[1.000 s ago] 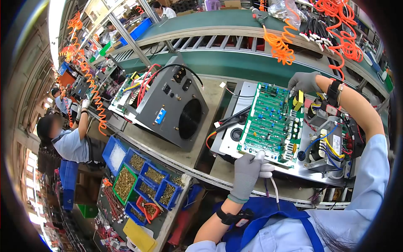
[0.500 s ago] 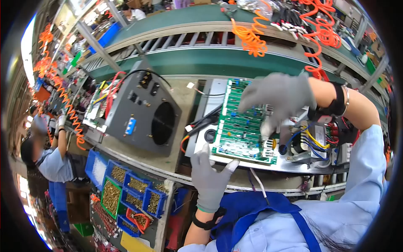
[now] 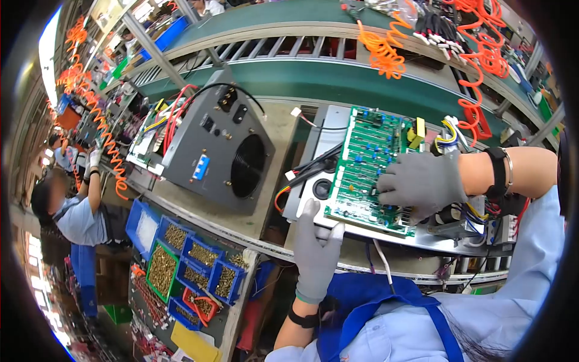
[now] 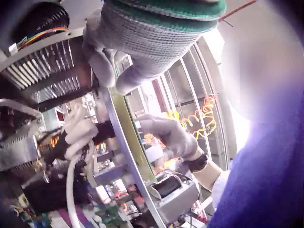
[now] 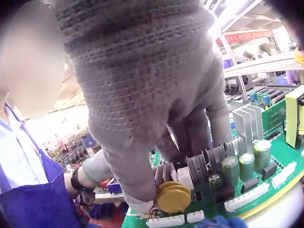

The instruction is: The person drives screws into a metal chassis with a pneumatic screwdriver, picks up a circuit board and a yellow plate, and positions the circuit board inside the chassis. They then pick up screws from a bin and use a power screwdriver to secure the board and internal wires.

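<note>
A green circuit board [image 3: 365, 172] with rows of small parts lies on a metal chassis [image 3: 313, 181]. My gloved left hand [image 3: 315, 247] is at its near left corner, index finger stretched along the side and thumb at the front edge. My gloved right hand [image 3: 419, 184] rests over the board's right half, fingers reaching down onto it. In the right wrist view, its thumb and fingers straddle a row of heat sinks [image 5: 199, 168], the thumb beside a yellow disc-shaped component [image 5: 174, 197]. Its fingertips are partly hidden behind the heat sinks.
A grey metal case [image 3: 217, 142] with a round fan opening stands to the left. Blue bins [image 3: 226, 283] and a green bin [image 3: 163, 271] hold small metal hardware. Orange coiled hoses [image 3: 386, 54] hang at the back. A white cable [image 3: 383, 262] hangs from the chassis front. Another worker [image 3: 72, 211] is at far left.
My right hand has moved from the board's far right edge across and down onto its right half. My left hand has shifted left along the front edge to the near left corner.
</note>
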A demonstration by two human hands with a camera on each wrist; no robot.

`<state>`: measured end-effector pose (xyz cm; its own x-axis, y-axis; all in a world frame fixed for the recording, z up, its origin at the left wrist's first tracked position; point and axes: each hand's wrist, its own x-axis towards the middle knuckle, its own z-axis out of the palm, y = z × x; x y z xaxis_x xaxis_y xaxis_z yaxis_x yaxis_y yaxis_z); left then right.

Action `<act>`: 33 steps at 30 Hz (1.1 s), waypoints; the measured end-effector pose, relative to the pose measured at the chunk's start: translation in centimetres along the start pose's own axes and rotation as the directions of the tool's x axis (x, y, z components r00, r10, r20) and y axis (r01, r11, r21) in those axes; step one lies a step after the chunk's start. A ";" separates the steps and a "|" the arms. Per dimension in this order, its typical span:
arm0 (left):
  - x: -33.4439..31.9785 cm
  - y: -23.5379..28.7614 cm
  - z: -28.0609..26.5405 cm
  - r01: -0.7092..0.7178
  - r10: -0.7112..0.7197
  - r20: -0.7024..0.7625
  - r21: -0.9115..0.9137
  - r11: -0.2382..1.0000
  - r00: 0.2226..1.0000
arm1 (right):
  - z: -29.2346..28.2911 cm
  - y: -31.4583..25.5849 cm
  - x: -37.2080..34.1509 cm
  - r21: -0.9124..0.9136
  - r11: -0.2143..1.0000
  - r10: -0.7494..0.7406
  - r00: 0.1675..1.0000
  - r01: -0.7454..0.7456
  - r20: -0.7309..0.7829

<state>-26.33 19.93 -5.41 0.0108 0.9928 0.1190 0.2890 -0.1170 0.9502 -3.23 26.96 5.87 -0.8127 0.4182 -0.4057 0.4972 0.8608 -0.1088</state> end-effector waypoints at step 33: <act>1.2 -1.5 -0.2 0.096 -0.093 0.041 -0.071 0.993 0.995 | 0.2 -0.2 -0.2 -0.054 0.987 -0.152 0.988 0.151 -0.017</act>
<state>-26.95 21.27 -6.68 0.0233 0.9996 0.0184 0.2197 -0.0231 0.9753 -3.16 26.64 5.77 -0.8841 0.2869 -0.3689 0.3515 0.9285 -0.1201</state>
